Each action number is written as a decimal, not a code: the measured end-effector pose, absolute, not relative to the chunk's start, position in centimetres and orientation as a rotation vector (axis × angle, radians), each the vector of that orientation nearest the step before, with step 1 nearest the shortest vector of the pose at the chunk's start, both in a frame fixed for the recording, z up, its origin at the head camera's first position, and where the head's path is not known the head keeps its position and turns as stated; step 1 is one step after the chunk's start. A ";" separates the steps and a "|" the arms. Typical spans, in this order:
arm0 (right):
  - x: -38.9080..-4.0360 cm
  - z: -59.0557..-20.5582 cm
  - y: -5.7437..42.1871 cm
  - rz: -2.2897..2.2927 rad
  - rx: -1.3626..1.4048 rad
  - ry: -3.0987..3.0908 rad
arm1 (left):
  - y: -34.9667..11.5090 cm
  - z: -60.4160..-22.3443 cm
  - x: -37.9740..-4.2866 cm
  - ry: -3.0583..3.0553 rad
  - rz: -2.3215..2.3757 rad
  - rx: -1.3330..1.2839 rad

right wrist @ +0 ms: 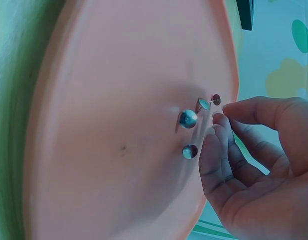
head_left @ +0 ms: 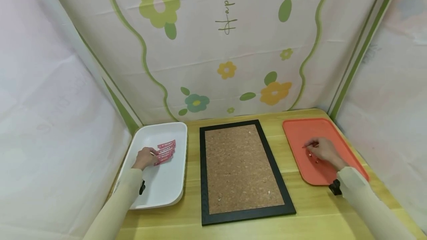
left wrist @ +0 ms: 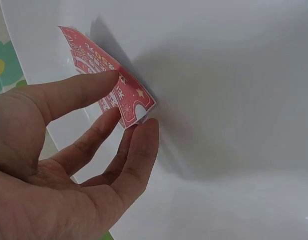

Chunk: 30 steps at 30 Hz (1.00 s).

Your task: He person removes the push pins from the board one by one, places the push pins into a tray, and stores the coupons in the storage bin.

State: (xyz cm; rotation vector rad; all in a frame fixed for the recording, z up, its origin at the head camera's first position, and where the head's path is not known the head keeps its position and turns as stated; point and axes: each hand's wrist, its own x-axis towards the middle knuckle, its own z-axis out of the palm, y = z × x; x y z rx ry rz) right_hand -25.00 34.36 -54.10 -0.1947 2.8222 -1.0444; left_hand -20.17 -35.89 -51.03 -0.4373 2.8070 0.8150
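Note:
My left hand [head_left: 145, 157] is over the white tray [head_left: 181, 158], its thumb pressing the printed face of a red paper coupon [left wrist: 136, 97] and its fingers at the near end. Several such coupons [head_left: 166, 145] overlap in a fan beneath and beside it. At the right, my right hand [head_left: 323, 149] hovers low over the orange-red tray [head_left: 303, 125], thumb and forefinger bent close together beside several metal thumbtacks [right wrist: 187, 119]. One thumbtack [right wrist: 216, 99] is just beyond those fingertips; no firm hold on it shows.
Between the trays lies a corkboard [head_left: 240, 166] in a black frame, with small shiny bits [head_left: 269, 193] near three of its corners. All stand on a light wooden table [head_left: 190, 199]. Patterned cloth walls [head_left: 200, 47] close in the back and both sides.

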 end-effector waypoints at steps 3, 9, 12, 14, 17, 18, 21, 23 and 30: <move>-25.0 -53.9 34.2 -1.030 -0.231 2.845 | -36.2 -51.1 -20.2 2.828 0.804 -0.405; -25.1 -53.4 33.5 -1.011 -0.280 2.878 | -36.4 -50.5 -20.0 2.858 0.787 -0.405; -25.2 -53.0 33.0 -1.010 -0.305 2.893 | -36.2 -50.2 -20.1 2.876 0.798 -0.392; -25.3 -52.6 32.7 -1.010 -0.325 2.897 | -36.0 -49.9 -20.1 2.895 0.806 -0.370; -25.4 -52.1 32.3 -1.005 -0.343 2.909 | -35.3 -49.3 -20.3 2.933 0.843 -0.336; -25.3 -51.9 32.1 -1.001 -0.352 2.916 | -35.0 -49.1 -20.4 2.947 0.865 -0.320; -25.3 -51.3 31.6 -0.977 -0.382 2.936 | -34.1 -48.5 -20.6 2.992 0.942 -0.258; -25.2 -50.9 31.1 -0.976 -0.390 2.929 | -33.5 -48.1 -20.7 3.016 0.990 -0.216; -24.8 -49.1 29.0 -0.943 -0.442 2.941 | -31.7 -47.1 -21.2 3.084 1.071 -0.056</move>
